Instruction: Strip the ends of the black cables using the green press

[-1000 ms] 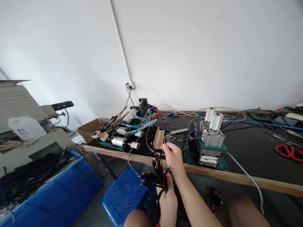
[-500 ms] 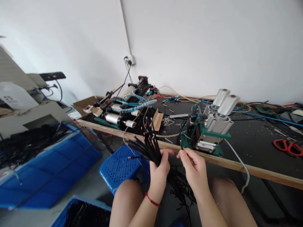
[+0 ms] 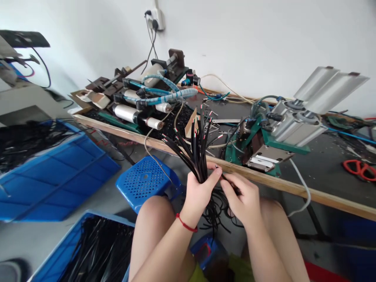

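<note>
A bundle of black cables (image 3: 200, 150) stands in my left hand (image 3: 198, 190), which is closed around it. The upper ends fan out and show small red, white and green wire tips. My right hand (image 3: 242, 197) is closed on a black cable (image 3: 225, 177), its end by my left thumb and forefinger. Below and between my hands, loose cable lengths (image 3: 214, 213) hang in curls. Past my right hand, at the bench edge, sits a green-framed machine (image 3: 264, 147) with silver cylinders.
On the bench (image 3: 311, 184) lie a pneumatic fixture (image 3: 141, 102) with blue hoses and red-handled scissors (image 3: 358, 169). A blue stool (image 3: 143, 178) stands below. Blue crates hold black cables, one at left (image 3: 88, 168) and one by my left knee (image 3: 85, 217).
My view has tilted down and come closer to the bench. My hands have drawn together, and a cable end now shows at my left thumb. The bundle stands more upright.
</note>
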Available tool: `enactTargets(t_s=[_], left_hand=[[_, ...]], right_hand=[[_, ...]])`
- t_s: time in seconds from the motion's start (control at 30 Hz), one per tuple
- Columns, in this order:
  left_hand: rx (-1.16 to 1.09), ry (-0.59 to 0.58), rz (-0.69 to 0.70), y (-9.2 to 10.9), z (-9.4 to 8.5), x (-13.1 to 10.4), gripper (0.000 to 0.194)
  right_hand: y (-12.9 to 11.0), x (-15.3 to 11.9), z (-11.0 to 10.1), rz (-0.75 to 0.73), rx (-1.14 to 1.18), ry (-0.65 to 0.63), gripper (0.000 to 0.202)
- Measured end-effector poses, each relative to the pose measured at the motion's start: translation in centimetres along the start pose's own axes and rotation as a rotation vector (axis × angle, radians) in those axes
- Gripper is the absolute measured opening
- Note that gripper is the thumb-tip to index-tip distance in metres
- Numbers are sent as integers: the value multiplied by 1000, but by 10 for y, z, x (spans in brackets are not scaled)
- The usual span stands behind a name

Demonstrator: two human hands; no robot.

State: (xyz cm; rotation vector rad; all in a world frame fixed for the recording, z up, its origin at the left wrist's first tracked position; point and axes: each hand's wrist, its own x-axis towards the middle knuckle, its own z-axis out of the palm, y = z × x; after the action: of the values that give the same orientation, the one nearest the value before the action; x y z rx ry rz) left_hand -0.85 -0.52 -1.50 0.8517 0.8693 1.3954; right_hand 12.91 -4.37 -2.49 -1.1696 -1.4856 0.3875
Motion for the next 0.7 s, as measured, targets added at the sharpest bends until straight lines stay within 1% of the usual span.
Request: enactTargets(t_s=[0.03,0.07,0.13,0.17,0.2,0.23,0.3,0.47,0.5,0.57,0.7], left_hand=[[1,6,5,0,-1,0,34],[1,10,9,1,-2,1,34],[-5,17,12,3,-3,1,33],[-11,19,13,5,-3,1,33],[-19,19,11,6,-2,1,32],[-26,16,7,8,-2,1,31],[-41,5,-5,10,0,1,30],[-63,13,-20,9,6,5,34],[-66,18,-17,8,7,7,35],[-66,21,-12,7,10,10,35],[-50,9,-21,7,15,15,28]], right_hand=[[2,-2,-4,-23,1,56,18],[5,-3,-8,-43,4,128,18],[12,-2,-15,-114,-29,255,28],[17,0,-19,-190,-76,287,33],[21,4,-22,-285,-134,288,36],[26,9,-25,-388,-196,260,38],[34,20,-29,-565,-269,181,36],[43,43,-26,-872,-258,-66,22],[44,46,-25,-906,-242,-94,21],[45,51,-22,-940,-233,-111,20],[50,60,-22,-1009,-289,-60,17]])
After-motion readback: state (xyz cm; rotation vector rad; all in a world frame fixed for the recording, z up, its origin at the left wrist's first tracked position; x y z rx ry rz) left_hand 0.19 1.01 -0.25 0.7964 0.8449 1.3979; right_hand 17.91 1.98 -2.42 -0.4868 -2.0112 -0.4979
